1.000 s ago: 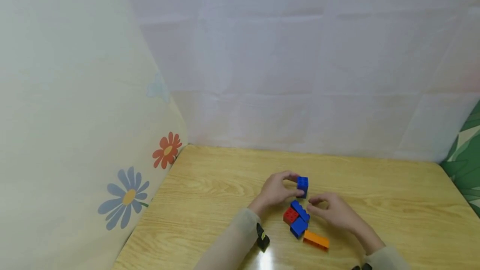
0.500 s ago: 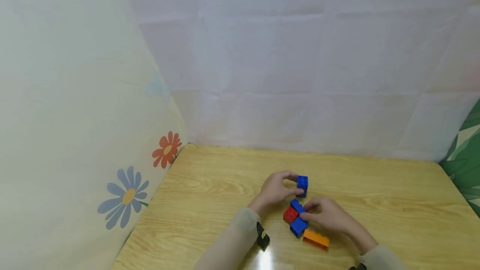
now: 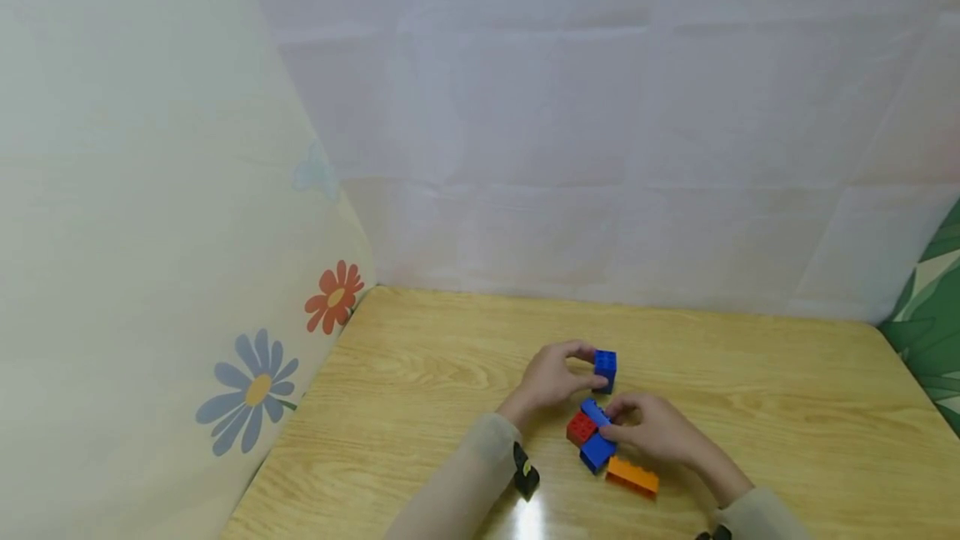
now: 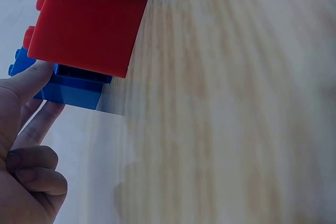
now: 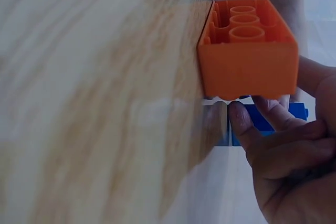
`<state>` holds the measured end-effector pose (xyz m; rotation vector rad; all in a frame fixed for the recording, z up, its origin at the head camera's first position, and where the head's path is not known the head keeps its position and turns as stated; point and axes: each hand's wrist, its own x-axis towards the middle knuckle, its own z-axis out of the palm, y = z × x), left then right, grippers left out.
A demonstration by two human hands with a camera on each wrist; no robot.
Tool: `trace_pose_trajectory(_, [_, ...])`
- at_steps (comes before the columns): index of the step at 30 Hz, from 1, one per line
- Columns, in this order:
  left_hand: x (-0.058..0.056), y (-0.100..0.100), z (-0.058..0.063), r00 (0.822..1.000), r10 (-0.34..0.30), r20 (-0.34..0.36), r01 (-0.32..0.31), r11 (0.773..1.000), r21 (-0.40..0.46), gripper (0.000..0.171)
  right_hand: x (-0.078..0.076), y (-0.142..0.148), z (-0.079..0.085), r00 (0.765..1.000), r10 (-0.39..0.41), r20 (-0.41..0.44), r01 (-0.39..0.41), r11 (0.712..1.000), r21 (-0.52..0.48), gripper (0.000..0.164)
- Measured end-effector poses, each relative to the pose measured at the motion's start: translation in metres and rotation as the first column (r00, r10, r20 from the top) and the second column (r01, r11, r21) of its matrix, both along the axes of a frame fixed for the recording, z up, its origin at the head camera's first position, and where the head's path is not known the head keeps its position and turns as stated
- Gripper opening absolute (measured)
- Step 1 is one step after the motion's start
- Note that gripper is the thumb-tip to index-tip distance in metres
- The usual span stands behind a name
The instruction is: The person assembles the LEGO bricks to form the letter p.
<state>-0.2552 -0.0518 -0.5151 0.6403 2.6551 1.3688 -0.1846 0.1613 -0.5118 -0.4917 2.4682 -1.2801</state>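
My left hand [image 3: 550, 376] pinches an upright blue toy building block [image 3: 605, 370] between thumb and fingers; it stands on the table behind the other bricks. Just in front, my right hand [image 3: 656, 429] has thumb and fingertips at a long blue brick [image 3: 595, 412], partly covered by them. A red brick [image 3: 581, 428] and another blue brick [image 3: 596, 452] lie against its near left side. The red brick [image 4: 86, 27] hides part of the left hand's block in the left wrist view. An orange brick [image 5: 249, 69] lies on its side, blocking part of the right wrist view.
The wood-grain table [image 3: 420, 357] runs back to a pale cloth backdrop [image 3: 510, 148]. On the left stands a cream sheet with printed flowers [image 3: 257, 391]. Green leaf-printed cloth [image 3: 930, 340] hangs at the far right.
My right hand has moved left and slightly nearer, from beside the long blue brick onto it. The left hand keeps its grip on the upright block, nearly still.
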Motion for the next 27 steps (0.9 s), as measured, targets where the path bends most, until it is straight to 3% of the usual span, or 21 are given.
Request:
trace_pose_trajectory(21, [-0.0007, -0.0003, -0.0021, 1.000, -0.009, -0.009, 0.009, 1.000, 0.000, 0.037, -0.0009, 0.0034, -0.0031, 1.000, 0.009, -0.014, -0.009, 0.999, -0.034, 0.023])
trace_pose_trajectory(27, [-0.0011, -0.0001, -0.0025, 1.000, -0.006, -0.022, 0.006, 1.000, 0.000, 0.036, 0.0016, 0.0051, 0.0013, 1.000, -0.013, -0.021, 0.012, 0.999, -0.039, 0.029])
